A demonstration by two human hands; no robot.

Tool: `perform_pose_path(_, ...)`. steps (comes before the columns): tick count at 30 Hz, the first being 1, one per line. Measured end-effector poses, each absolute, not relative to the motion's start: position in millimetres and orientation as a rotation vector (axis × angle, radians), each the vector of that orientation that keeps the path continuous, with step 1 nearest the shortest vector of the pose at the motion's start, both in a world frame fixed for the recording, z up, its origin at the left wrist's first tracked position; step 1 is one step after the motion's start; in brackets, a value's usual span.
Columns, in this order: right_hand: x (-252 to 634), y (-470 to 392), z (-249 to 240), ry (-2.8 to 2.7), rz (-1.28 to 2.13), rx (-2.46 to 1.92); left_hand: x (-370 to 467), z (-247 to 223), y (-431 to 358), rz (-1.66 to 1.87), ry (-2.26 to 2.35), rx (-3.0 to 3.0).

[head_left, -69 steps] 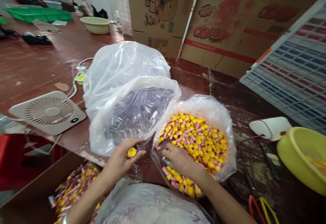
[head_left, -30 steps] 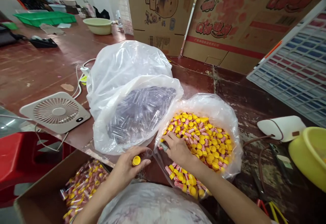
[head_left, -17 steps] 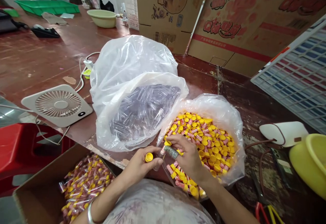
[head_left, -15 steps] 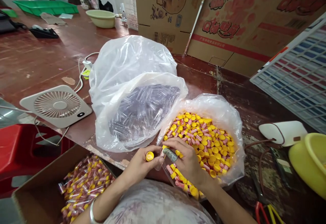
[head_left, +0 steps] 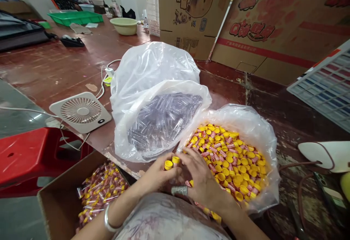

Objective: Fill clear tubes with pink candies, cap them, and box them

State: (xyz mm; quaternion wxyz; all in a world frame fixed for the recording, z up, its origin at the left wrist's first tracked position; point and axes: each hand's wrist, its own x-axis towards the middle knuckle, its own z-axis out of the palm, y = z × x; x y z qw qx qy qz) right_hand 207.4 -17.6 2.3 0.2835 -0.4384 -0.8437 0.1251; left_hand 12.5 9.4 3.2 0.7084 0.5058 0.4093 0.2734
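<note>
My left hand (head_left: 160,172) is closed around two small clear tubes with yellow caps (head_left: 172,162), their capped ends upward. My right hand (head_left: 201,180) curves beside them, its thumb wrapped in a grey-green covering (head_left: 179,190). A yellow cap with a pink printed piece (head_left: 190,183) shows within the right palm, partly hidden by the fingers. Right of my hands, a clear plastic bag (head_left: 262,130) holds a heap of yellow caps with pink printed pieces (head_left: 232,160). Behind them, a larger open bag (head_left: 158,61) contains empty clear tubes (head_left: 166,120).
At lower left, a cardboard box (head_left: 54,196) holds many filled tubes. Near it are a red stool (head_left: 24,156) and a white fan (head_left: 82,111) with cables. Large cartons (head_left: 254,21) and a white crate (head_left: 325,87) stand behind; a phone (head_left: 330,196) lies right.
A second yellow cap now stands beside the first in my left hand. My right fingers have moved off it, and the thumb has dropped lower. The view has turned slightly left.
</note>
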Motion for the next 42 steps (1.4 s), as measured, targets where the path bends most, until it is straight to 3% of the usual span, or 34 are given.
perform_pose_path(3,244.5,-6.1,10.2,-2.226,0.269,-1.397,-17.3,14.8,38.2,0.541,1.355,1.702)
perform_pose_path(6,267.2,-4.8,4.2,-2.329,0.235,-1.633,-35.4,17.0,69.7,0.190,1.839,2.091)
perform_pose_path(9,260.4,-12.3,-8.4,-2.607,0.335,-1.679,-30.8,7.7,87.0,-0.186,1.903,2.158)
perform_pose_path(13,237.5,-22.3,-17.4,-2.738,0.289,-1.756,-20.2,-9.3,86.3,-0.289,1.802,2.170)
perform_pose_path(22,247.9,-16.3,-27.6,-2.666,0.247,-1.484,-45.9,8.9,44.3,0.454,1.349,1.805)
perform_pose_path(29,235.6,-7.9,9.4,-1.704,0.600,-1.206,-5.7,22.5,14.3,0.446,0.966,1.570)
perform_pose_path(35,220.0,-17.0,21.8,-1.864,0.705,-1.124,15.6,15.8,10.1,0.553,0.796,1.275)
perform_pose_path(42,200.0,-27.3,0.5,-2.065,0.333,-1.180,26.9,-1.3,1.8,0.725,0.811,0.832)
